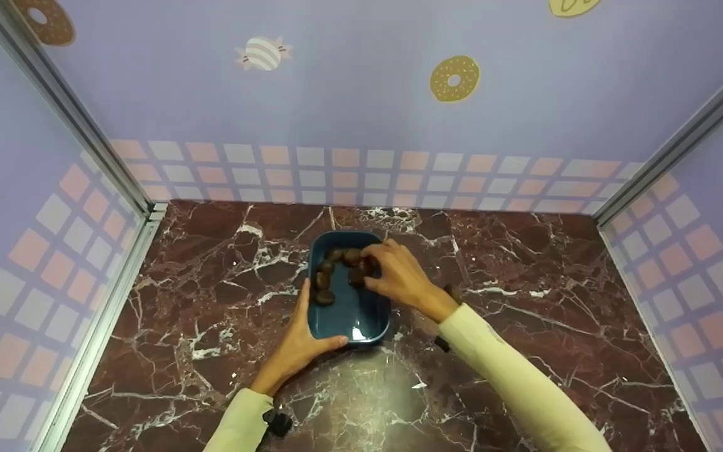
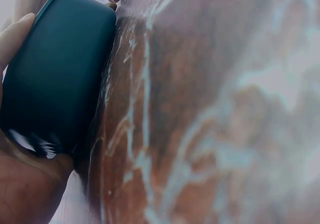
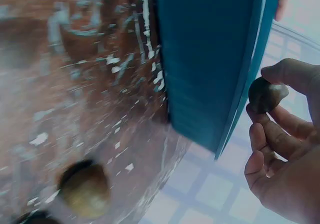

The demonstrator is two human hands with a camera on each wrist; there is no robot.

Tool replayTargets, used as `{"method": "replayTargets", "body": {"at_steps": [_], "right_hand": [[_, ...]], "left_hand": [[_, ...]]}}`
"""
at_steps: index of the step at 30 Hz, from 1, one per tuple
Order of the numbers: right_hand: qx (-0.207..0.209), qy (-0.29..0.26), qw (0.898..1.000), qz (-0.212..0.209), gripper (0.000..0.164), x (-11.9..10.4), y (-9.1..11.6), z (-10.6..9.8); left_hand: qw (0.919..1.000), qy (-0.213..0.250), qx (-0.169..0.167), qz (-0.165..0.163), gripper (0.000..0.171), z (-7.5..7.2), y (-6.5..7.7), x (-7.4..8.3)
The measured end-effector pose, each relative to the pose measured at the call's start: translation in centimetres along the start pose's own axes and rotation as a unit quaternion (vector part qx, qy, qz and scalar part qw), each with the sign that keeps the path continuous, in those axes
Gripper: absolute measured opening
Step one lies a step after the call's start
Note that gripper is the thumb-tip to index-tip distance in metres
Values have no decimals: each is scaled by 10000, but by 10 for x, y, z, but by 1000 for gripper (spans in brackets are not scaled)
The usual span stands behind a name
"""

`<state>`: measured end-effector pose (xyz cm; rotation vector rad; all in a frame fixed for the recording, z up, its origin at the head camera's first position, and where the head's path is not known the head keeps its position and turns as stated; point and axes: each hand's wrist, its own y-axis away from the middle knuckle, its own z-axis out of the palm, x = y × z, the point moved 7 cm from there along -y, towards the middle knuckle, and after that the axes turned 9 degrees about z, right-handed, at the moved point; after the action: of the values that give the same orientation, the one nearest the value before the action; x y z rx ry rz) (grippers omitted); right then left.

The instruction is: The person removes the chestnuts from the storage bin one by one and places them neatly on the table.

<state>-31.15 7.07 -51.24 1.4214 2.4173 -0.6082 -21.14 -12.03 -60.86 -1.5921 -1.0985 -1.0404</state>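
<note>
A deep blue-teal plastic container (image 1: 341, 321) stands on the marbled tabletop with several brown chestnuts (image 1: 326, 297) inside, mostly along its left and far sides. My left hand (image 1: 295, 342) grips its near left corner, thumb over the front rim and fingers along the left wall. In the left wrist view, that hand (image 2: 30, 184) wraps the container's outer wall (image 2: 65, 64). My right hand (image 1: 404, 276) is at the container's far right rim. Seen from the right wrist, it pinches a chestnut (image 3: 265, 95) between thumb and fingers, beside the rim.
Outside the container, a chestnut (image 3: 85, 189) lies on the tabletop (image 1: 524, 351), partly behind my right wrist in the head view. Purple patterned panels (image 1: 361, 107) enclose the back and both sides, joined by metal rails (image 1: 681, 119).
</note>
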Motion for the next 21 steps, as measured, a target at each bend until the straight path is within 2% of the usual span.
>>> {"method": "replayTargets", "body": {"at_steps": [6,13,21], "right_hand": [[399,-591,9975,6,47,26,30,-20],[846,-1199,9887,307,45,55,61,-39],[920,-1599,9798,777,42,80,89,-44]], "left_hand": [[9999,57,89,10,134,0,1,-3],[9999,-156,32,-38,135,0,1,-1],[9997,-218,-17,-71,135,1,2,-1]]}}
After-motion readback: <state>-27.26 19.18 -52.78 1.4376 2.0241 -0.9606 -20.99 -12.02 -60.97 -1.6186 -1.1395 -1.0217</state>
